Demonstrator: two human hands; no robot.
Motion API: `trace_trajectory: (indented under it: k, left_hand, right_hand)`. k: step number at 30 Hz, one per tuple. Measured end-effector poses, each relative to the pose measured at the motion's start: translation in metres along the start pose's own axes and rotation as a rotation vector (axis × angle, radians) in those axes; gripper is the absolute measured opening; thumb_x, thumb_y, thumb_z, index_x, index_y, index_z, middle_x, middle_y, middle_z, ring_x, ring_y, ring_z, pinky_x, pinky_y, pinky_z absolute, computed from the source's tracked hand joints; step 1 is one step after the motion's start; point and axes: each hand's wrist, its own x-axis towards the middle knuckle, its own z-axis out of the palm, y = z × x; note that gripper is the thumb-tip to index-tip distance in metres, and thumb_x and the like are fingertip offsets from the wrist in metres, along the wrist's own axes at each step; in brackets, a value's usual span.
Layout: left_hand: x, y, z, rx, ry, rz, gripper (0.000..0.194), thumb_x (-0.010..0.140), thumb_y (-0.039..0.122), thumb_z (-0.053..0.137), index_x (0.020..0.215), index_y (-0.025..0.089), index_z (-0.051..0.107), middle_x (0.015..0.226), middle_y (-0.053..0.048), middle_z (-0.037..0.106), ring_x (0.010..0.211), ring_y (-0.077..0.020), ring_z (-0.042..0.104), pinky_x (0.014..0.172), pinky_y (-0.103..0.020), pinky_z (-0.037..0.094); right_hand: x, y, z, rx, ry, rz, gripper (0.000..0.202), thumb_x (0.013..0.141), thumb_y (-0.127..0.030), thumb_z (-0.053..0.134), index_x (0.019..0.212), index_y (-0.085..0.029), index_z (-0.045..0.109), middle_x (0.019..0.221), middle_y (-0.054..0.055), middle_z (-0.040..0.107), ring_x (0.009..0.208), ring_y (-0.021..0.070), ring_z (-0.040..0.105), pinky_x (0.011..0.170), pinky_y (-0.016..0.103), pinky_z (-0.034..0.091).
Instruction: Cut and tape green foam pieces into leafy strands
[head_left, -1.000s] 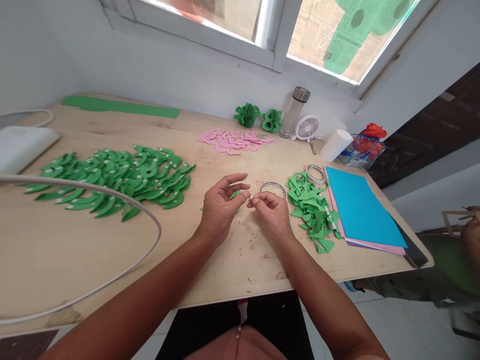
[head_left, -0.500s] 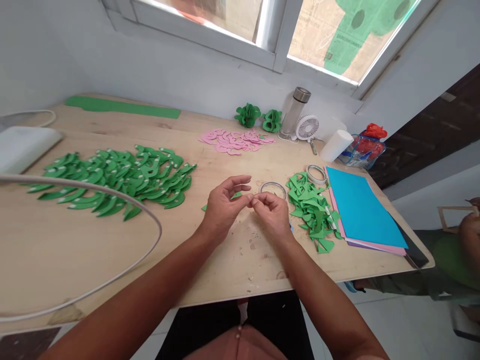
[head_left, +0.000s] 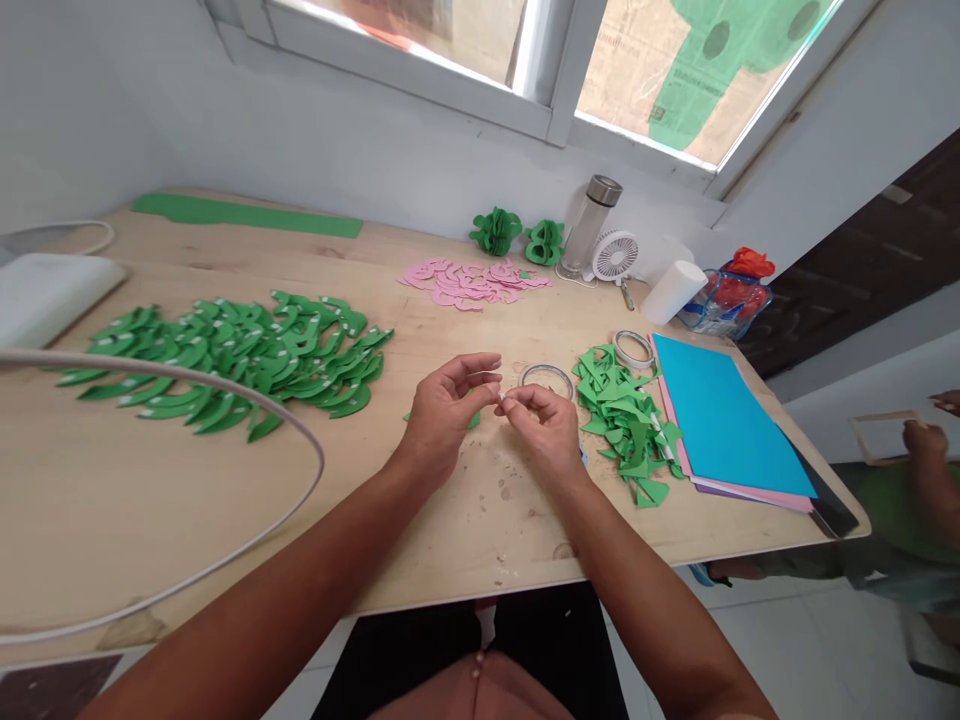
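Observation:
My left hand (head_left: pixel 445 415) and my right hand (head_left: pixel 546 430) meet fingertip to fingertip above the middle of the wooden table (head_left: pixel 360 530). Both are pinched around something tiny and whitish, too small to name. Below my left hand, a green paper piece (head_left: pixel 474 421) shows partly. Just behind my right hand lies a tape roll (head_left: pixel 547 378). Green scraps (head_left: pixel 626 420) are heaped to its right. A big pile of curved green pieces with small white patches (head_left: pixel 240 360) spreads at the left. Pink cut pieces (head_left: pixel 469 283) lie farther back.
A white cable (head_left: pixel 319 470) arches over the left front. Coloured sheets (head_left: pixel 731 415), a second tape roll (head_left: pixel 633 349), a bottle (head_left: pixel 591 228), a fan (head_left: pixel 615 256) and green paper ornaments (head_left: pixel 496 231) stand or lie around. Another person's arm (head_left: pixel 930 470) shows at far right.
My fingertips have parted slightly, and the whitish bit between them shows more clearly. At far right, the other person's arm and the frame-like item have shifted left.

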Motion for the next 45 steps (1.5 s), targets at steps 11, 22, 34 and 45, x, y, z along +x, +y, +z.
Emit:
trace_trajectory:
  k: [11,22,34,45]
  left_hand:
    - [0.000,-0.002,-0.001,0.047,-0.042,0.019,0.033,0.063,0.021,0.070,0.096,0.018,0.066,0.099,-0.006,0.064,0.100,-0.0213,0.058,0.083,-0.033,0.046]
    - [0.000,0.000,-0.001,-0.070,-0.062,-0.065,0.031,0.062,0.019,0.070,0.093,0.017,0.068,0.098,-0.006,0.067,0.099,-0.0207,0.059,0.085,-0.033,0.045]
    - [0.000,0.004,0.000,-0.083,-0.049,-0.076,0.032,0.059,0.016,0.067,0.090,0.018,0.069,0.098,-0.007,0.068,0.103,-0.0226,0.059,0.085,-0.035,0.047]
    - [0.008,0.011,-0.010,-0.066,-0.011,-0.001,0.031,0.062,0.018,0.068,0.093,0.017,0.068,0.098,-0.006,0.068,0.091,-0.0194,0.062,0.079,-0.033,0.050]
  right_hand:
    - [0.000,0.000,0.000,-0.001,0.007,0.009,0.012,0.074,-0.024,0.057,0.067,-0.019,0.065,0.067,0.000,0.067,0.066,0.0151,0.058,0.069,0.028,0.042]
    - [-0.001,-0.002,0.000,0.034,0.004,-0.007,0.010,0.074,-0.024,0.059,0.069,-0.019,0.066,0.069,0.001,0.068,0.068,0.0155,0.061,0.069,0.028,0.047]
    - [-0.002,-0.002,0.000,0.033,0.003,0.014,0.011,0.074,-0.027,0.060,0.070,-0.020,0.066,0.070,0.002,0.068,0.069,0.0164,0.060,0.070,0.029,0.047]
    - [0.000,0.000,-0.001,0.058,0.004,0.022,0.011,0.074,-0.026,0.060,0.067,-0.020,0.066,0.069,0.001,0.068,0.068,0.0159,0.060,0.071,0.029,0.046]
